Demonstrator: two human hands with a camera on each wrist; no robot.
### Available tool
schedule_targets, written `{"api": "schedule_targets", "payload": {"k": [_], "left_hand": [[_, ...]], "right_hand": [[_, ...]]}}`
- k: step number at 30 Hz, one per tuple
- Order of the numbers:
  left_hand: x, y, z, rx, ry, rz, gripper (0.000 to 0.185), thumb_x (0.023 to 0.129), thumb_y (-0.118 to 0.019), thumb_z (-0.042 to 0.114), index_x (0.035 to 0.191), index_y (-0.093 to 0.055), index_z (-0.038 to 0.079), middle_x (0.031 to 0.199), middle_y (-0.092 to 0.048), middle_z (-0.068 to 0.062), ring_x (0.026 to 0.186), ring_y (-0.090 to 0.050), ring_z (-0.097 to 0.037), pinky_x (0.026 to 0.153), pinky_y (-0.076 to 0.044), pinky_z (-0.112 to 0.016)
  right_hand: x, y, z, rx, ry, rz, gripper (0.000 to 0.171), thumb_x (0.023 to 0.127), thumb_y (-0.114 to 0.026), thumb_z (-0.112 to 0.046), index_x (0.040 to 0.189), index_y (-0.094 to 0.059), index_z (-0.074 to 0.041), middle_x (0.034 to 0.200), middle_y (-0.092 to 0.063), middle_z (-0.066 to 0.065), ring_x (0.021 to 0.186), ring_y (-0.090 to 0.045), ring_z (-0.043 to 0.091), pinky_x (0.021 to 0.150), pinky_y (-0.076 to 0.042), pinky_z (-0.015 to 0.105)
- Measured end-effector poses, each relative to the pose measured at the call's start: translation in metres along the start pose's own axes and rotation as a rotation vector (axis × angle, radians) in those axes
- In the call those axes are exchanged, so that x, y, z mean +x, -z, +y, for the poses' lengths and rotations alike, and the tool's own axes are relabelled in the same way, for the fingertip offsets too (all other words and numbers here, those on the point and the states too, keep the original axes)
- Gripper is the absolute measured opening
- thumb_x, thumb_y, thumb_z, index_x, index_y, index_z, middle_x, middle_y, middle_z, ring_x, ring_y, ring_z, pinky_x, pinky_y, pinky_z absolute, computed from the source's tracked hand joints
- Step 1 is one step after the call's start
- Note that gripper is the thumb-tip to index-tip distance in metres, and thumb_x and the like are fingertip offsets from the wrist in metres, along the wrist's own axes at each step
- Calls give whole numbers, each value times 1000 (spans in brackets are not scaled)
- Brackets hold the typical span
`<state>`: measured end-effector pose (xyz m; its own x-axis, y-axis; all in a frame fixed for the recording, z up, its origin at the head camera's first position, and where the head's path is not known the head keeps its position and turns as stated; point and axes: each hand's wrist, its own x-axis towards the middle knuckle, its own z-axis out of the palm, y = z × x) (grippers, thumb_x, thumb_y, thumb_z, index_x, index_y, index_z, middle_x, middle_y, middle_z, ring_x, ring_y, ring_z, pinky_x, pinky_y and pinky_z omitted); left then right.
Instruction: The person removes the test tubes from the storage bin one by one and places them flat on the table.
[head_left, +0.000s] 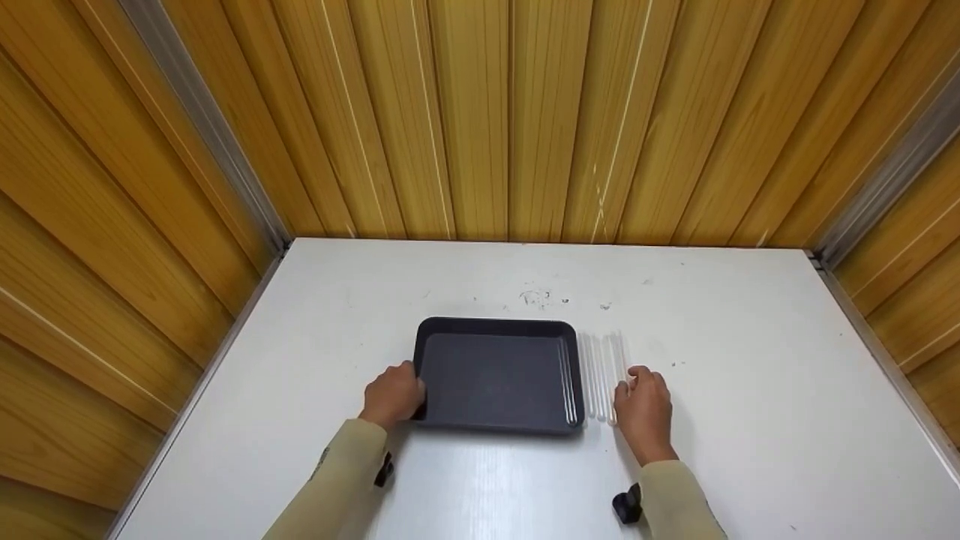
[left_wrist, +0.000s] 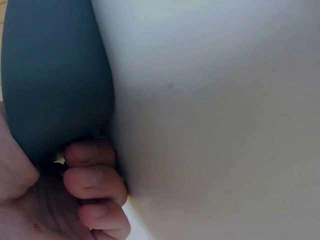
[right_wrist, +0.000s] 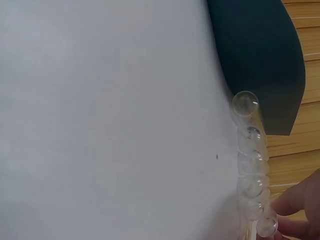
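A dark grey rectangular tray [head_left: 491, 382] lies on the white table. My left hand [head_left: 394, 392] grips its left wall, and in the left wrist view curled fingers [left_wrist: 95, 182] show at the tray's corner [left_wrist: 57, 75]. Inside the tray, clear test tubes [head_left: 568, 386] lie along the right wall. Several more clear test tubes [head_left: 594, 379] lie side by side just right of the tray, their rounded ends [right_wrist: 252, 186] toward me. My right hand [head_left: 645, 409] pinches the outermost test tube [right_wrist: 267, 227] near its rounded end, between thumb and fingers.
The white table [head_left: 757, 360] bears a few dark scuff marks [head_left: 536, 298] behind the tray. Wood-look panel walls [head_left: 510, 120] stand behind and at both sides, with grey metal strips [head_left: 217, 127] at the corners.
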<state>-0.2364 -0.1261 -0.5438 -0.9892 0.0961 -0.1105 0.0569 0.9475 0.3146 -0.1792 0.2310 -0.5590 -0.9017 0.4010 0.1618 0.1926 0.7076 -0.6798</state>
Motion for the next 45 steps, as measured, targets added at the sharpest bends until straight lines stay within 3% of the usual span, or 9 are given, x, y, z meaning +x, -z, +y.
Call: {"api": "schedule_targets", "payload": {"k": [11, 20, 31, 45], "left_hand": [[-3, -2, -1, -10, -13, 24, 21, 91, -51, 19, 91, -59, 0, 83, -66, -19, 75, -66, -35, 62, -50, -48], [-3, -2, -1, -10, 17, 1, 22, 92, -51, 20, 93, -59, 0, 87, -66, -19, 78, -66, -35, 65, -50, -49], [1, -1, 0, -2, 14, -10, 23, 93, -50, 19, 94, -60, -1, 85, -66, -19, 75, -66, -33, 64, -50, -48], [2, 1, 0, -9, 19, -27, 26, 92, -47, 18, 102, -61, -3, 90, -67, -20, 79, -66, -34, 66, -51, -49]], "right_hand": [[-1, 3, 0, -20, -17, -57, 33, 93, -54, -7, 120, -55, 12, 97, -57, 25, 90, -58, 35, 78, -47, 47], [-3, 4, -5, -73, 24, 0, 29, 94, -53, -10, 116, -59, 7, 102, -59, 24, 96, -56, 38, 77, -45, 47], [-3, 2, -18, 31, 61, -11, 26, 92, -56, -8, 113, -59, 7, 102, -57, 23, 95, -56, 35, 83, -45, 46], [-7, 1, -34, 42, 146, 24, 21, 90, -60, -4, 109, -62, 5, 90, -60, 15, 85, -57, 28, 76, -46, 41]]}}
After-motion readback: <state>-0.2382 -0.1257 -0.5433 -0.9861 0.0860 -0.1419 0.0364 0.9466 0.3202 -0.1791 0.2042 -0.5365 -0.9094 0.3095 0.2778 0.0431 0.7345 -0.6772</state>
